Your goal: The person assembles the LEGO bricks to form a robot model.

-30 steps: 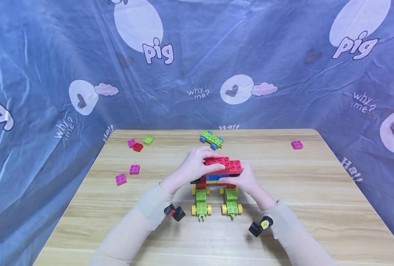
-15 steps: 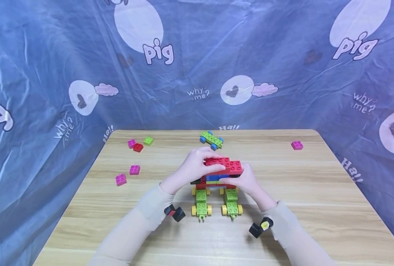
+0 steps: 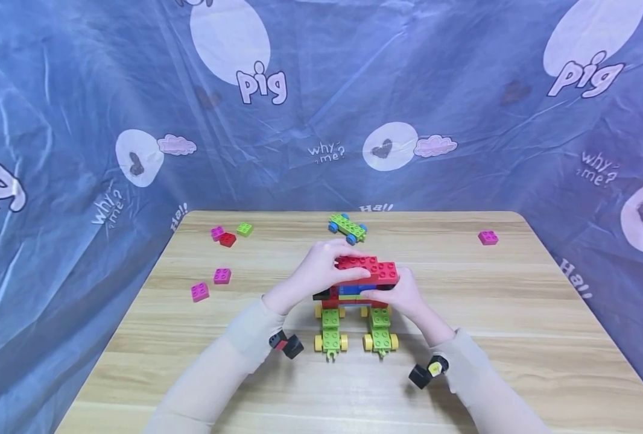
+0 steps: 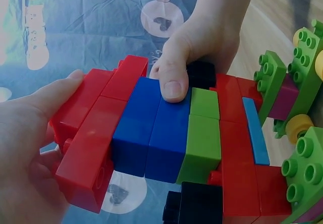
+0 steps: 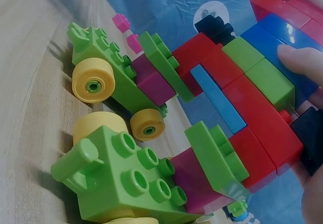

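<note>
A built figure of toy building bricks stands mid-table on two green wheeled bases with yellow wheels. Above these come red bricks, lime bricks, blue bricks and, on top, red bricks. Black bricks jut from its sides. My left hand grips the red top bricks, thumb along the near face, fingers behind. My right hand holds the figure's right side, its thumb pressed on a blue brick in the left wrist view. Its other fingers are mostly hidden behind the bricks.
A green wheeled base with blue wheels lies behind the figure. Magenta bricks, a red brick and a lime brick lie at the left. Another magenta brick is far right. A blue printed cloth hangs behind the table.
Both hands keep the same hold on the figure. The whole head view has shifted slightly; nothing on the table has visibly moved.
</note>
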Demonstrator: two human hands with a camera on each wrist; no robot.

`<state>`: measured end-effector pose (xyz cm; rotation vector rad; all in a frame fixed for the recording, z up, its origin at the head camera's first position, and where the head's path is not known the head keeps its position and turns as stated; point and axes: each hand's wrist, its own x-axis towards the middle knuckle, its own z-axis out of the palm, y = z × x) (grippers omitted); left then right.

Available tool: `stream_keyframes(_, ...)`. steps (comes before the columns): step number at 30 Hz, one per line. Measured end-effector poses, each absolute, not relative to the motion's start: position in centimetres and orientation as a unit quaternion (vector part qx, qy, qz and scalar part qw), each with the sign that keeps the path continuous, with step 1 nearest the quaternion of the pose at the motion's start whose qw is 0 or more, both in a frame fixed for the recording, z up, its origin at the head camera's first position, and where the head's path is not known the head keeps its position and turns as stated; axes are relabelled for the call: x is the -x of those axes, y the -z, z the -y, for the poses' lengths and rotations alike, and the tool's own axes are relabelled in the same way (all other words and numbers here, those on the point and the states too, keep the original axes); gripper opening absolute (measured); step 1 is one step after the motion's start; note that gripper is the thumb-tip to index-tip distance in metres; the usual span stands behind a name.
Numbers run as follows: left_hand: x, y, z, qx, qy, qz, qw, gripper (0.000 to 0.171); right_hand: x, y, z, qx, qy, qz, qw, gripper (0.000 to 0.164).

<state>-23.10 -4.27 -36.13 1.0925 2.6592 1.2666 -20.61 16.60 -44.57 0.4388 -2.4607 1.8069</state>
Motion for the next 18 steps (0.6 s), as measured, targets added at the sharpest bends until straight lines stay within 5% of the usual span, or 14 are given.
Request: stream_keyframes(18, 23.33, 36.91, 4.42, -0.362, -0.420, -0.832, -0.014, 0.048, 20.50, 44.36, -16.73, -0.161, -0.579, 0.799, 0.024, 0.045)
